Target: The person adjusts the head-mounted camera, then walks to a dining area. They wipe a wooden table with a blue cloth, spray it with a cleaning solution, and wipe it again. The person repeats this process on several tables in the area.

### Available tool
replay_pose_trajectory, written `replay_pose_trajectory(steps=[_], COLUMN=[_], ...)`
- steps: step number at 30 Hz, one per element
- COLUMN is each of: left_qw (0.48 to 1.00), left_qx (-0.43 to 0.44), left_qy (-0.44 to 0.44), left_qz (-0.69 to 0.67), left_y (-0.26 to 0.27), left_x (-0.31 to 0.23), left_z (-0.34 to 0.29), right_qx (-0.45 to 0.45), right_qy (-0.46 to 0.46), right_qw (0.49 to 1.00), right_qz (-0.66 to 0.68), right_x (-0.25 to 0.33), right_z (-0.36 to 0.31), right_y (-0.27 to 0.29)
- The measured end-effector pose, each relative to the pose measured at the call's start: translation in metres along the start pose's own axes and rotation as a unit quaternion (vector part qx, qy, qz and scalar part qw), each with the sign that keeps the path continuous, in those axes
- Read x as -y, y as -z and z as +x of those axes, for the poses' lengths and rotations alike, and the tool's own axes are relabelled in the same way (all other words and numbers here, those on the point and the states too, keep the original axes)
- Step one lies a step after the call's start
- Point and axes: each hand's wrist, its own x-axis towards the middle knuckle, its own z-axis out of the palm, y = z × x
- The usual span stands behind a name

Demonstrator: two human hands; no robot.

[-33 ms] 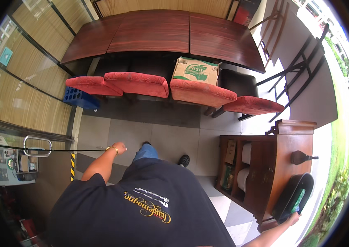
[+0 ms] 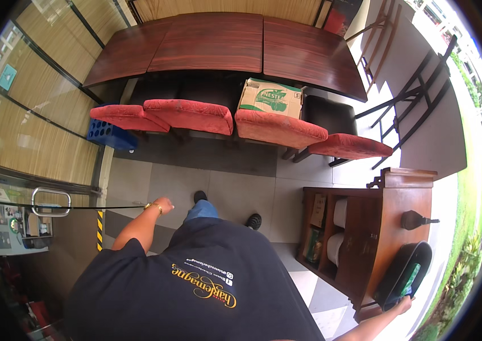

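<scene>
My left hand point(image 2: 164, 205), with a gold-coloured band at the wrist, is closed beside the thin dark edge of a glass door point(image 2: 104, 207). Its fingers are curled, and what they hold, if anything, is hidden. To the far right, my right hand point(image 2: 404, 304) grips the near end of a black oval tray point(image 2: 387, 284). Inside the tray lies something green and dark blue point(image 2: 411, 279), perhaps cloth or a packet. The tray overlaps the side of a wooden cabinet point(image 2: 389, 227); whether it rests on it I cannot tell.
Red-backed chairs point(image 2: 190, 115) line a long dark-red table point(image 2: 207, 45) ahead; one seat bears a cardboard carton point(image 2: 269, 99). A blue crate point(image 2: 110, 135) stands at the left. A dark object point(image 2: 417, 220) sits on the cabinet. A metal handle point(image 2: 52, 202) is on the glass.
My left shoe shows a little further forward and left than before. The tray and my right hand have shifted very slightly. My left hand stays where it was.
</scene>
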Motion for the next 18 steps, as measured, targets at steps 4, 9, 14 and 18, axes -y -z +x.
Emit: replay_pose_trajectory(steps=[4, 9, 14, 18], left_qw=[0.997, 0.984, 0.984, 0.992], left_qx=[0.012, -0.058, -0.085, -0.069], left_qy=[0.023, -0.012, -0.014, -0.027], left_qz=[-0.069, -0.166, -0.157, -0.106], left_y=[0.012, 0.078, 0.134, 0.137], left_x=[-0.022, -0.034, -0.048, -0.068], left_z=[0.015, 0.042, 0.055, 0.063], right_qx=[-0.033, -0.043, -0.010, 0.163], right_qy=[-0.083, -0.136, -0.174, -0.158], right_qw=[0.993, 0.976, 0.955, 0.934], right_qz=[0.078, 0.166, 0.239, 0.275], right_x=[-0.018, -0.005, 0.010, -0.002], right_z=[-0.036, -0.072, -0.053, -0.039], right_y=[0.007, -0.022, 0.000, 0.024])
